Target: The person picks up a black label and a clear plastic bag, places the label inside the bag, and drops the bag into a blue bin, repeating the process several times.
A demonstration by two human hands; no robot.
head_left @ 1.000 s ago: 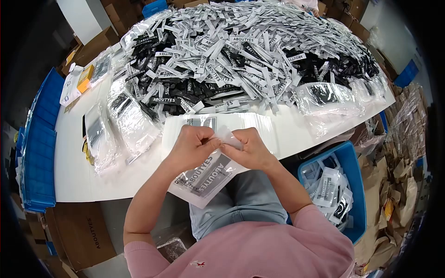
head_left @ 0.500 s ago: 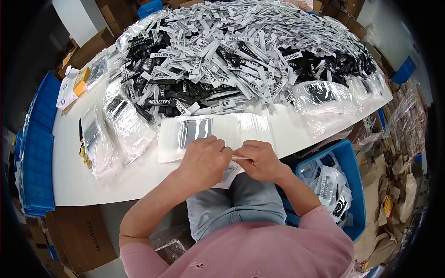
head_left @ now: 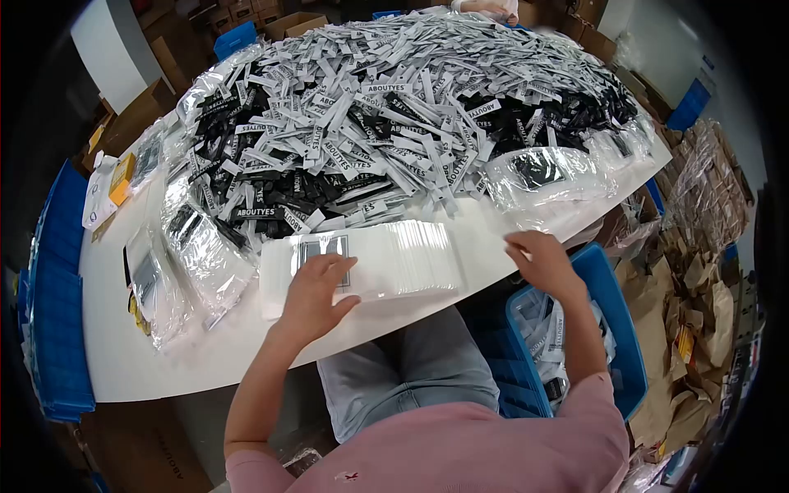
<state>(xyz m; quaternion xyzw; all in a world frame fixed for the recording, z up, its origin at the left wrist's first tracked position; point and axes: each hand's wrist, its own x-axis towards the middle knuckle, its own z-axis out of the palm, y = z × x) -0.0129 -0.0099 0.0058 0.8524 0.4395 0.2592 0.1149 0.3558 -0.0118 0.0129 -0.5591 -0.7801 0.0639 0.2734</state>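
Note:
A fanned row of clear plastic bags lies along the table's near edge, with a dark printed panel at its left part. My left hand rests over that panel, thumb and fingers apart. Off to the right, my right hand hovers near the table edge, above the blue bin's left side; its fingers look loosely spread and nothing shows in them. Behind the bags rises a large heap of black and white ABOUTYES strips.
A blue bin with filled bags stands right of my legs. Plastic bag bundles lie at left and right. Blue crates line the left edge. Another person's hand shows at the far side.
My hands have moved apart, the left onto the bags, the right out to the right. The small packet between them is gone from view there. The camera view has shifted.

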